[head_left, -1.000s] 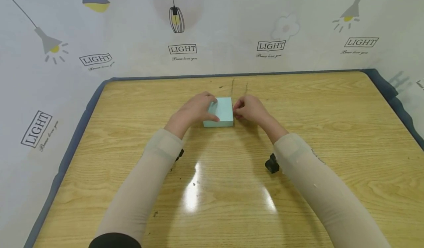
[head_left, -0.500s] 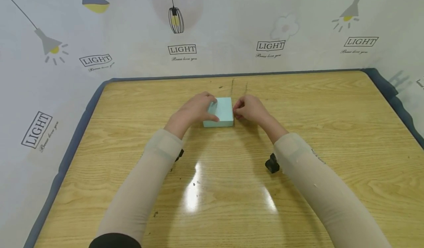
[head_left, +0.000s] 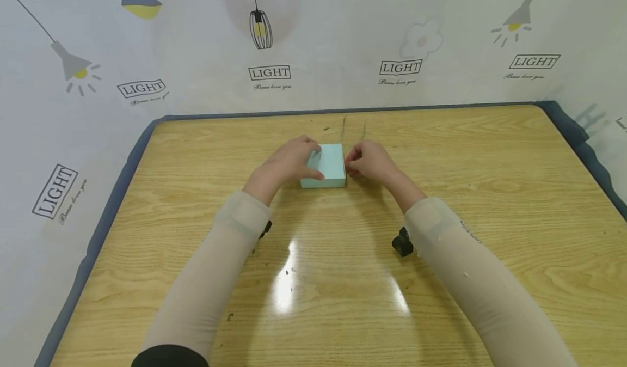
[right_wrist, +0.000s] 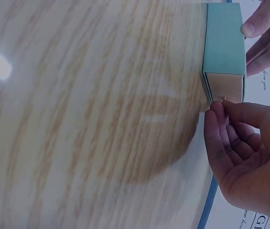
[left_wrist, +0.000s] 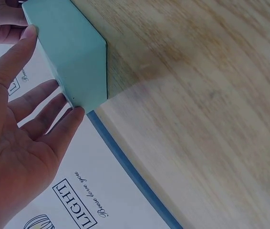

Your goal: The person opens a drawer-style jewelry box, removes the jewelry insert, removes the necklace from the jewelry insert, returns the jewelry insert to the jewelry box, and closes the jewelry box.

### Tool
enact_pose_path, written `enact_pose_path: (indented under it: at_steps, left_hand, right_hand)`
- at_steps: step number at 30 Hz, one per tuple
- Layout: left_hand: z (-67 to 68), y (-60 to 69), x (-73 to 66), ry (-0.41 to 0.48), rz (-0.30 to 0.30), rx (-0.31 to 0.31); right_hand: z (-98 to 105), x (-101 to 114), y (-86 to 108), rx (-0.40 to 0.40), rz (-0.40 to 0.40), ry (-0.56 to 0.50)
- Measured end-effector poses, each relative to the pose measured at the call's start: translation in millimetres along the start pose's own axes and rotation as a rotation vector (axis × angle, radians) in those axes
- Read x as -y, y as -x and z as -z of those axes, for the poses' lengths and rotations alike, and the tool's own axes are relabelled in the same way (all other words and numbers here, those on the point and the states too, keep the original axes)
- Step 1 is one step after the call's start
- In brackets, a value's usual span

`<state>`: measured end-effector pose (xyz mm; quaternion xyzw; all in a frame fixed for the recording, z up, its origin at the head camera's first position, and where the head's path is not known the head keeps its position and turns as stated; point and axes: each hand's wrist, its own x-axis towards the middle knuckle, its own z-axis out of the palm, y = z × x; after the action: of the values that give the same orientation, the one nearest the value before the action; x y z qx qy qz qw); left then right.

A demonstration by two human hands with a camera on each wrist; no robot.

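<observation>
A pale teal box (head_left: 332, 163) is set on a wood-grain table (head_left: 338, 231), just above the centre of the head view. Its left part is gripped by the left hand (head_left: 288, 163), thumb at the near top edge and fingers toward the far one. At the box's right end, the thumb and fingertips of the right hand (head_left: 373, 161) are pressed together in a pinch.

What is pinched is shown only from the right wrist: at upper right, a beige panel (right_wrist: 224, 85) is framed by the teal shell, and a small tab (right_wrist: 224, 99) is held at it, its shape mostly covered by the fingertips. From the left wrist, plain teal faces are seen at upper left, cut off by the top of the frame; there the beige panel is hidden and the right hand is only partly included.

In the head view, two pale sleeves (head_left: 470, 269) are cut off at the bottom. A black device (head_left: 403, 243) is seen below the right cuff; its left counterpart is mostly hidden. A dark rounded shape (head_left: 170, 357) at lower left cannot be identified. Across the top, lamps and "LIGHT" are printed on a white wall covering (head_left: 338, 24).
</observation>
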<state>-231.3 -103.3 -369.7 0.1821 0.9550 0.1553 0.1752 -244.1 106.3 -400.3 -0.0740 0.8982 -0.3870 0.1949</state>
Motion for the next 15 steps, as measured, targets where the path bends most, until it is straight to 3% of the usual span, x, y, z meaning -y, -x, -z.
enact_pose_path:
  at_steps: [15]
  left_hand:
    - [0.5,0.0,-0.2,0.007,0.009,0.001]
  right_hand:
    - [0.0,-3.1,-1.2,-0.017,0.028,0.036]
